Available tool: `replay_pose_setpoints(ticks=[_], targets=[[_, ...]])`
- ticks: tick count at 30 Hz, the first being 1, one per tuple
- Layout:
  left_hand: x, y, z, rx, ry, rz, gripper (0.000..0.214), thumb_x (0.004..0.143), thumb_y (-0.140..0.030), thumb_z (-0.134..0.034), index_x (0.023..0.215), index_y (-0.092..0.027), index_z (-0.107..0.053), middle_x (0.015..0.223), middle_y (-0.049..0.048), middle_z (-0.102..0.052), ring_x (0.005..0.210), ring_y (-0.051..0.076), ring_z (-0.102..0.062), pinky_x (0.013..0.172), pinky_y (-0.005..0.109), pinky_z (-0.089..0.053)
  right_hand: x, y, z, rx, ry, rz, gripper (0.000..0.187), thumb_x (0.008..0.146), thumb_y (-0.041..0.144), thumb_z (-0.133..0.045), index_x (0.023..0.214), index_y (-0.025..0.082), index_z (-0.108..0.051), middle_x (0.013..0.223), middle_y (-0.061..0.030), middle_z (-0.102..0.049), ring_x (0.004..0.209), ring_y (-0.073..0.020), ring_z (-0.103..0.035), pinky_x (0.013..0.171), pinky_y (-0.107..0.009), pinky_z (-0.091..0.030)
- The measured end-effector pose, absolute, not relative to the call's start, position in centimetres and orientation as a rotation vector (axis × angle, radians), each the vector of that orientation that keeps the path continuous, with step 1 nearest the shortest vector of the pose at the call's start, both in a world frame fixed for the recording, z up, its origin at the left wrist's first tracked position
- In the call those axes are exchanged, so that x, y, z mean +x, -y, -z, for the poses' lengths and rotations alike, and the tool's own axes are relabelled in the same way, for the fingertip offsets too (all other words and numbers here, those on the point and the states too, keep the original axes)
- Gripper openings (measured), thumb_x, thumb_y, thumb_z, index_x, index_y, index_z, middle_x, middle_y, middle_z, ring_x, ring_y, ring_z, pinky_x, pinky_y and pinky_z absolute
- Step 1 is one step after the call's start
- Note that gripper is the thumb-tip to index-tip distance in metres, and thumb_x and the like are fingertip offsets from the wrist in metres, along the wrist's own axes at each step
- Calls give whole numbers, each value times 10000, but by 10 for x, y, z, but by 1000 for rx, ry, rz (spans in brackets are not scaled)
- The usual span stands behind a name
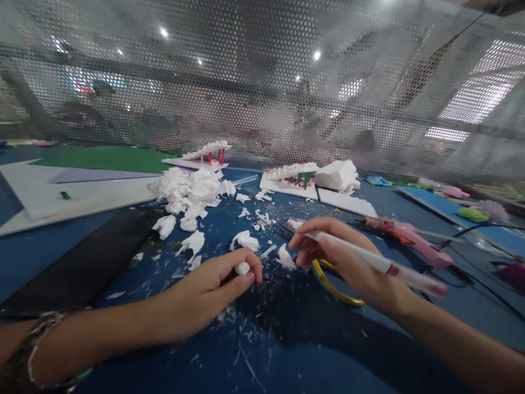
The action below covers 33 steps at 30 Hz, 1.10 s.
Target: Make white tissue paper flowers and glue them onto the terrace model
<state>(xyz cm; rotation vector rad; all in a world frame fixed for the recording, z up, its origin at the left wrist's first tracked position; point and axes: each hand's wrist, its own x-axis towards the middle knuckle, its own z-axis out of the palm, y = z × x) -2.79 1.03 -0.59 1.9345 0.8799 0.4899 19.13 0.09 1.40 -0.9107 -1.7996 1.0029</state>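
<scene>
From where I stand, the small white wad (243,268) is in the person's left hand (223,282), pinched between thumb and curled fingers, so that hand is nearly closed around it. The right hand (340,251) loosely holds a pen (369,257), its fingers bent and the palm partly hollow. The wad lies to the left of the right hand and slightly nearer the person, with a gap between the 2 hands. The pen's long axis slants from its far left end, just beyond the fingers, back over the wrist toward the near right; the end by the fingers is the closer to the wad.

Between the hands, on the blue surface (184,355), sits a crumpled scrap (286,257). A yellow handle (328,285) lies below the right hand, and a pink glue gun (426,246) lies to its right. Beyond the left hand is a heap of torn white paper (188,189), with a black slab (82,262) to the left. Farther back stand 2 small stair models, 1 with green posts (293,172) and 1 with red (211,150). I can't make out any container for certain.
</scene>
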Motion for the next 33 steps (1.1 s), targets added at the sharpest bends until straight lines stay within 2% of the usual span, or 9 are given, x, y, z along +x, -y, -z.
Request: replay_pose_setpoints(ticks=[4,7,10,13,15,18,23,28,33], targets=[[-29,-11,10,1912,-910,-495,203,847,-334,-313,842,-217,-478,606,-54,-348,494,104,-306,454,206,-256,189,2,-21,-754,1493,-1329,216,822,376,-441,941,221,-534,868,-36,-608,699,-120,-597,657,-269,-476],[-29,-9,10,2004,-821,-602,209,847,-305,-341,875,-224,-531,850,-3,-475,567,93,-417,534,209,-356,184,2,-21,-746,1476,-1325,195,802,325,-498,963,217,-516,889,-32,-592,711,-102,-586,643,-228,-466],[-28,-4,7,2138,-678,-661,197,840,-273,-401,916,-256,-582,1188,31,-410,891,153,-502,734,257,-412,174,8,-16,-710,1474,-1367,201,808,252,-508,1006,229,-485,960,-30,-562,808,-99,-587,675,-213,-469],[-26,0,3,2252,-549,-571,190,830,-268,-463,953,-262,-607,1212,39,-461,1163,216,-363,902,309,-350,166,18,-11,-641,1429,-1516,214,837,182,-460,1037,257,-455,1069,-29,-532,973,-107,-563,789,-229,-454],[-24,2,1,2266,-470,-485,208,834,-251,-472,1001,-255,-595,1084,40,-568,1108,188,-436,906,283,-353,163,24,-7,-585,1444,-1579,244,851,159,-433,1065,275,-440,1131,-34,-513,1048,-119,-529,825,-249,-446],[-22,2,1,2243,-442,-451,205,843,-192,-443,985,-229,-586,918,20,-629,868,133,-567,791,221,-415,162,27,-4,-547,1522,-1582,289,852,141,-429,1102,286,-428,1173,-41,-502,1105,-139,-492,863,-287,-437],[-21,-3,2,2308,-645,-603,191,827,-201,-418,873,-211,-603,816,6,-605,745,129,-560,692,223,-411,176,13,-18,-663,1492,-1356,237,784,149,-492,996,256,-484,1035,-29,-579,951,-121,-580,799,-263,-472],[-27,-16,-4,2255,-910,-655,224,836,-275,-384,849,-211,-598,831,9,-593,732,142,-541,642,230,-394,210,-12,-48,-832,1183,-994,197,742,104,-455,852,262,-495,798,27,-563,690,-57,-563,689,-184,-473],[-33,-27,-8,2100,-1122,-821,232,841,-325,-356,932,-200,-529,903,18,-518,571,96,-475,564,229,-371,220,-19,-55,-901,1126,-911,123,752,150,-407,793,249,-469,714,12,-491,632,-88,-517,628,-216,-463]])
